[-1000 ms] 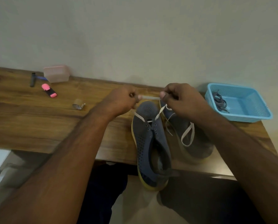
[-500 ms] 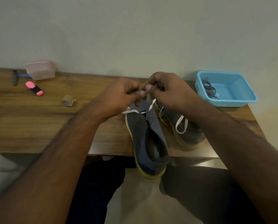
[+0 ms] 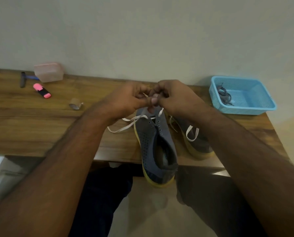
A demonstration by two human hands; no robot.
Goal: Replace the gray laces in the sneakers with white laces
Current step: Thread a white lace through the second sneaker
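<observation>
- Head view, hands: left hand (image 3: 129, 98) and right hand (image 3: 175, 96) meet above the toe of the near sneaker (image 3: 155, 144), fingers curled, each apparently pinching an end of the white lace (image 3: 125, 127). The exact grip is partly hidden by the knuckles.
- Head view, near sneaker: gray-blue perforated upper, yellowish sole, toe pointing to the wall, heel overhanging the tabletop (image 3: 40, 127) edge. The white lace crosses only the eyelets nearest the toe; the rows behind them stand empty. One slack loop trails left on the wood.
- Head view, second sneaker (image 3: 197, 142): lies just beside the first, to its right, partly hidden by the right forearm. A white loop shows on it; how far it is laced cannot be told.
- Head view, gray laces (image 3: 224, 95): removed, lying bundled in the blue basket (image 3: 250, 109) at the right.
- Judgement: removal appears finished; relacing of the near sneaker looks barely begun, most eyelets remaining.
- Head view, other items: pink box (image 3: 48, 72), pink highlighter (image 3: 42, 90), tape roll (image 3: 75, 103).
</observation>
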